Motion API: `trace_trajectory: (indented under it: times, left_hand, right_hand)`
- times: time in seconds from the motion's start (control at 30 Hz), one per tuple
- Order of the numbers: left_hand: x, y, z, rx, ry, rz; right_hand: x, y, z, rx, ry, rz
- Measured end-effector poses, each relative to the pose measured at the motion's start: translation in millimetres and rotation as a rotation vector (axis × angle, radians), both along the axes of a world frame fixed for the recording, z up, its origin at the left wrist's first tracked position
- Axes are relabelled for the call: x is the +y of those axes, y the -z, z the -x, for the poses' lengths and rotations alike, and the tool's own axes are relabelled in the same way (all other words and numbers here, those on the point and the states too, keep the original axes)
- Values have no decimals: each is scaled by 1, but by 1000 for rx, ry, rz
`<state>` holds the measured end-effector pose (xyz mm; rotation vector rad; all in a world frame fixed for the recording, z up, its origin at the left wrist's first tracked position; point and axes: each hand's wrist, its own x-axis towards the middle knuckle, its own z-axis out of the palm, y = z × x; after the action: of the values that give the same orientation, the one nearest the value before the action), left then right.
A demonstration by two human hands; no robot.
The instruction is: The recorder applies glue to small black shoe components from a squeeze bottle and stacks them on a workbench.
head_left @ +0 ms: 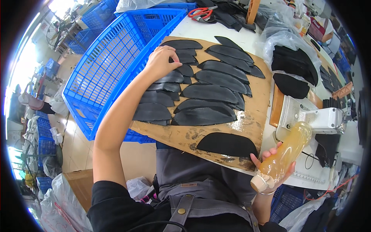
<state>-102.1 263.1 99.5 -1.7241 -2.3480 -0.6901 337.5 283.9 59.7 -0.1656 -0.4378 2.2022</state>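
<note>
At the far left of a brown cardboard sheet (164, 135), my left hand (162, 61) is bent over the left column of black half-moon pieces (154, 112). Its thumb and fingers are pinched at the end of one black piece (187, 58), partly hidden under the hand. My right hand (286, 174) grips a clear bottle of cloudy yellow liquid (288, 149), tilted with its wrapped, capped end low and toward me. A single black half-moon piece (228, 144) lies flat near the front edge, by my right fingertips. A second column of overlapping pieces (210, 92) fills the sheet's middle; several look shiny.
A large blue plastic crate (102, 73) stands against the left side of the sheet. To the right are a white sewing machine (309, 116) and black pieces on plastic wrap (293, 63). Red-handled scissors (201, 13) lie at the back of the white table (235, 38).
</note>
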Motion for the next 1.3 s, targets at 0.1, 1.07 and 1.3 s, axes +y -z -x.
trace_trajectory:
  times: [0.1, 1.07, 1.3]
  left_hand:
    - [-2, -2, 9, -47, -5, 26]
    - [-141, 62, -154, 159, 540, -434]
    - [-142, 62, -150, 188, 561, -400]
  right_hand:
    - [0, 0, 0, 15, -15, -10]
    - [-27, -45, 124, -801, 167, -1392]
    - [-21, -66, 119, -1007, 178, -1692]
